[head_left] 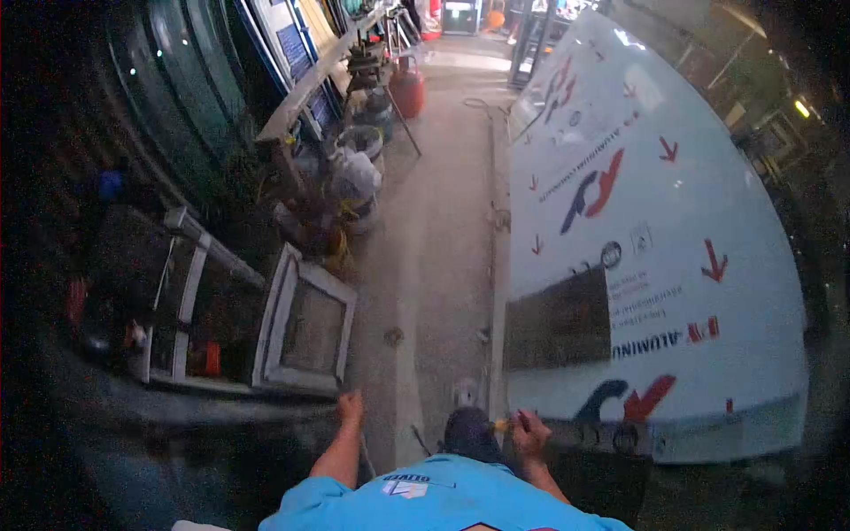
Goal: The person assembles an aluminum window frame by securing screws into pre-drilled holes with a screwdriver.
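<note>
My left hand [351, 405] is closed, low by the bottom corner of a white-framed window sash [276, 323]; whether it touches the frame or holds anything I cannot make out. On the other side my right hand [529, 434] is closed around a small object with a yellow end [501, 426], its kind too blurred to tell. Beside that hand lies a large white-wrapped aluminium panel [655, 203] printed with red arrows and dark lettering. A dark trouser leg and shoe [465, 394] show on the floor between my hands.
A concrete walkway [434, 195] runs ahead between the panel and clutter on the left. Along that left side stand a red gas cylinder [407, 88], buckets with a white bag [354, 173], and a rack [319, 75] of leaning panels. A larger window frame [190, 292] stands near left.
</note>
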Demonstrator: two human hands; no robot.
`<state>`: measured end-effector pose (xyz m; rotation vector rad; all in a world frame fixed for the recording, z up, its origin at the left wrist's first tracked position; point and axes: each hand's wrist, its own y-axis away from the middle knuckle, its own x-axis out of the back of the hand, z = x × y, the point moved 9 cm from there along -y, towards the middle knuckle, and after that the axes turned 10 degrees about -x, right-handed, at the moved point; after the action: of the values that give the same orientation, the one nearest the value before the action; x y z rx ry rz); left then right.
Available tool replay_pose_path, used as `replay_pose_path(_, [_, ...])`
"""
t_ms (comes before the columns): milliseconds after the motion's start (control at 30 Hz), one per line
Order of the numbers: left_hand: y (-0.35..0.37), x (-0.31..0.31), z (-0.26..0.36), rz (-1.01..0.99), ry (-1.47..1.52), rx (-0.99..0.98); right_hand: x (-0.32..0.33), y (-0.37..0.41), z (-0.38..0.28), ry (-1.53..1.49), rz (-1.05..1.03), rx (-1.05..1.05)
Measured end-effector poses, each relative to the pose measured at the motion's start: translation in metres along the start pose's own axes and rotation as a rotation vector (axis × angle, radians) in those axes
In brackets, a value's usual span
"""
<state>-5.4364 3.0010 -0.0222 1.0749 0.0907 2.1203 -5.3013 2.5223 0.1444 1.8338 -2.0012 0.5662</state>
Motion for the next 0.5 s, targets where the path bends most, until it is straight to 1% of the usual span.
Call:
replay_pose_path(33, [-0.003, 0.013, 0.013, -0.056, 0.002, 0.174, -0.016, -0.035, -0.008, 0.132, 0.040, 0.132])
replay_pose_path(67, [-0.059, -0.021, -0.075, -0.001, -0.160, 0.088, -0.032, -0.069, -0.022, 0.269, 0.006, 0.181])
replay_pose_path(100, [-0.063, -0.025, -0.061, -0.006, -0.001, 0.112, -0.053, -0.115, -0.015, 0.252, 0.025, 0.199])
replay_pose_path(133, [-0.091, -0.049, -0.095, -0.143, -0.110, 0.182, -0.079, -0.158, -0.015, 0.215, -0.019, 0.270])
replay_pose_path(167, [-0.094, -0.049, -0.053, -0.245, -0.135, 0.008, -0.096, -0.200, -0.020, 0.186, -0.064, 0.339])
replay_pose_path(200, [-0.137, -0.066, -0.022, -0.232, -0.117, -0.021, -0.113, -0.255, -0.048, 0.169, -0.094, 0.359])
replay_pose_path(267, [-0.163, -0.075, -0.030, -0.490, -0.405, 0.237, -0.127, -0.357, -0.114, 0.031, -0.047, 0.393])
replay_pose_path(333, [-0.234, -0.094, 0.012, -0.404, -0.070, 0.303, -0.121, -0.460, -0.166, -0.373, -0.011, 0.315])
replay_pose_path(367, [-0.254, -0.091, 0.058, -0.413, -0.060, 0.316, -0.106, -0.498, -0.213, -0.339, 0.071, 0.400])
replay_pose_path(400, [-0.281, -0.072, 0.133, -0.327, 0.021, 0.227, -0.085, -0.528, -0.268, -0.310, 0.154, 0.491])
replay_pose_path(433, [-0.304, -0.080, 0.156, -0.323, 0.035, 0.225, -0.070, -0.557, -0.309, -0.276, 0.178, 0.535])
replay_pose_path(467, [-0.340, -0.084, 0.184, -0.226, 0.132, 0.163, -0.076, -0.598, -0.325, -0.249, 0.124, 0.585])
replay_pose_path(500, [-0.383, -0.086, 0.219, -0.127, 0.228, 0.089, -0.094, -0.645, -0.334, -0.392, -0.015, 0.440])
